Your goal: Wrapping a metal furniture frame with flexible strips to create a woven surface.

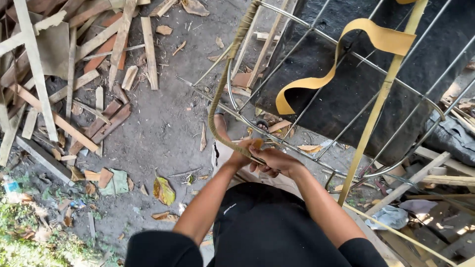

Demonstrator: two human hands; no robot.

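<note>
A curved metal wire frame (pixel 316 94) stands tilted in front of me. Its left rim (pixel 221 91) is wrapped in tan strip material. My left hand (pixel 243 155) grips the wrapped rim at its lowest bend. My right hand (pixel 273 160) sits right beside it, fingers closed on the rim and the strip end there. A loose length of yellow-tan strip (pixel 341 54) curls across the frame's upper bars. A straight yellow strip (pixel 378 104) runs down the frame from top right.
Black sheeting (pixel 366 84) lies behind the frame. Scrap wood planks (pixel 74 74) are heaped at the left on bare dirt (pixel 163 123), with dry leaves scattered around. More timber and debris (pixel 435 188) lie at the right. Grass (pixel 20 237) edges the bottom left.
</note>
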